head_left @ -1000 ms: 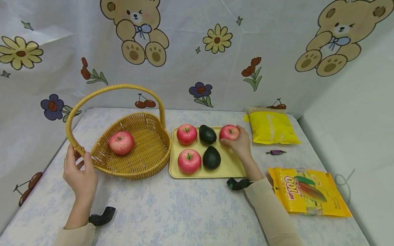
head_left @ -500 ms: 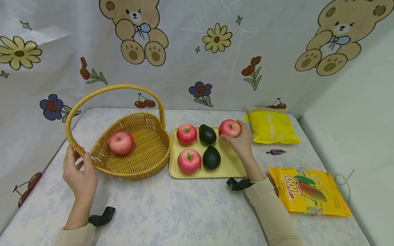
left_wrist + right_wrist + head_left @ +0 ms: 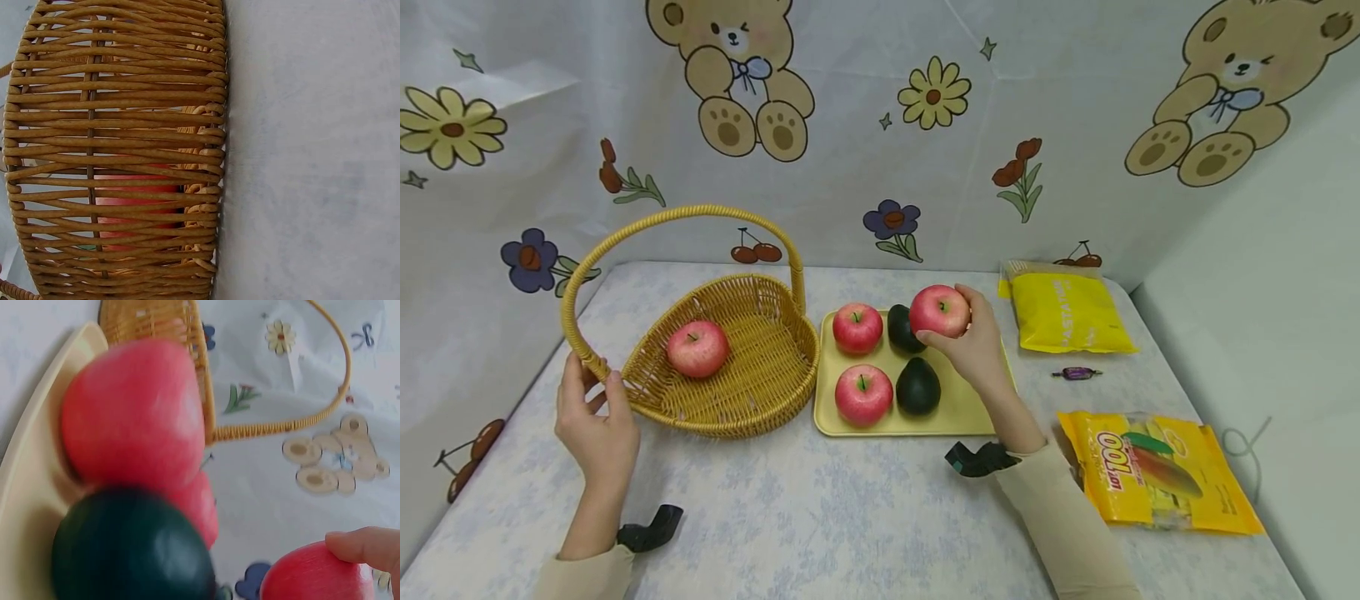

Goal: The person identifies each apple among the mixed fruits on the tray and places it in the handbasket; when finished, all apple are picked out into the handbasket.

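My right hand [image 3: 977, 350] grips a red apple [image 3: 940, 311] above the yellow tray [image 3: 958, 408]; the apple partly hides the rear avocado [image 3: 901, 331]. Also on the tray lie a second avocado [image 3: 918, 387] and two apples, one at the back [image 3: 857, 328] and one in front [image 3: 863, 395]. At the left, my left hand [image 3: 598, 425] holds the base of the wicker basket's handle [image 3: 571, 312]. Inside the basket [image 3: 752, 367] rests one apple [image 3: 697, 349]. Through the weave in the left wrist view, a red apple [image 3: 137, 209] shows in part.
Right of the tray are a yellow pasta bag [image 3: 1067, 312], a small purple wrapped candy [image 3: 1077, 373] and a yellow bag with a mango picture [image 3: 1157, 471]. A bear-print sheet [image 3: 850, 125] hangs behind the table. The basket stands against the tray's left side.
My right hand has lifted the apple off the back right of the tray and moved it left, over the rear avocado. The left hand stays on the basket handle.
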Demonstrator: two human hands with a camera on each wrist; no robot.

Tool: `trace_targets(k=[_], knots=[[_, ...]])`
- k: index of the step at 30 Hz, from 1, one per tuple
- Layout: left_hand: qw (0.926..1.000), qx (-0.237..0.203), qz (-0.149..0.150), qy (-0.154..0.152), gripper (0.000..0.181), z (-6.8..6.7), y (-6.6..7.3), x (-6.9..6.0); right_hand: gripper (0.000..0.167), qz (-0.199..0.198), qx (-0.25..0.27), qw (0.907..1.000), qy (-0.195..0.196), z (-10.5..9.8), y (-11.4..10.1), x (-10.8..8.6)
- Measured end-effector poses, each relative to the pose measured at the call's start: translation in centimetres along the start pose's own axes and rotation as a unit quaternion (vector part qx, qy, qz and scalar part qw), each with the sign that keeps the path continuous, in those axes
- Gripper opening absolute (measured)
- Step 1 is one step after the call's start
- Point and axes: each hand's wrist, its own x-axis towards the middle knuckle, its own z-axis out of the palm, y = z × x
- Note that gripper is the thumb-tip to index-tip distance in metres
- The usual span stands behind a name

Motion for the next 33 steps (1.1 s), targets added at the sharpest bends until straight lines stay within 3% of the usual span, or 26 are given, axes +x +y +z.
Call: trace_targets(k=[7,14,18,33], knots=[[1.0000,0.000,-0.004,-0.001,0.041,0.0,-0.2,-0.1,0.087,-0.051,-0.020,0.9959,-0.071,2.5,-3.1,-1.2],[1.0000,0.002,-0.003,-0.004,0.042,-0.1,-0.1,-0.1,0.087,-0.114,-0.026,0.9848,-0.129,5.8,-6.5,-2.2],[1.0000,-0.001,0.000,-0.002,0.041,0.0,0.0,0.0,0.088,-0.129,-0.028,0.9784,-0.159,7.9,-8.0,-2.7],[1.0000,0.004,-0.001,-0.003,0.040,0.0,-0.1,-0.1,0.083,-0.172,-0.055,0.9503,-0.254,16.5,-10.5,-4.0]])
